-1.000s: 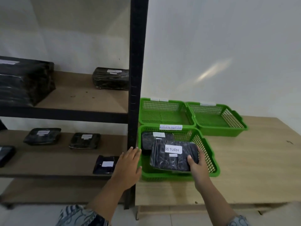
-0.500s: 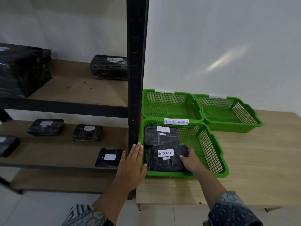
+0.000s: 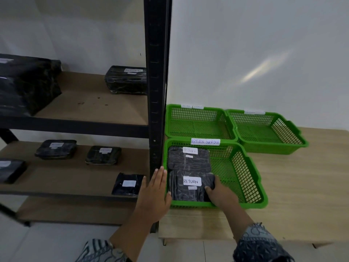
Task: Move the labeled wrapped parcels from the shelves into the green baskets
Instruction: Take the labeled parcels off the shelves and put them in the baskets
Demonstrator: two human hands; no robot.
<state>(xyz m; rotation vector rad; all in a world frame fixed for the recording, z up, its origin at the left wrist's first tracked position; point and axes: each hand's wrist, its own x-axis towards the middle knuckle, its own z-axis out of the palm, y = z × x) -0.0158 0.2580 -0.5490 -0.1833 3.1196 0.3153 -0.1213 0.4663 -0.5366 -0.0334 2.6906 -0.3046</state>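
Right hand [image 3: 221,193]: we see it curled round the right edge of the RETURN parcel [image 3: 188,188].
Left hand [image 3: 154,193]: we see it flat with straight fingers, holding nothing, at the near basket's [image 3: 251,178] left rim.
RETURN parcel: we find it lying in the front of the near basket, against a second parcel [image 3: 188,161] behind it.
Near basket: we read its tag as RETURN OVERDUE; it sits on the surface [image 3: 302,186].
Shelves: we see a shelf parcel [image 3: 128,184] just left of the post [image 3: 156,110].

The left hand [image 3: 154,193] lies flat at lower centre of the frame, fingers [image 3: 160,176] straight, together, pointing up. Just right of it, the right hand [image 3: 220,195] curls round the edge of a wrapped parcel [image 3: 186,193]. Both forearms rise from the bottom edge.
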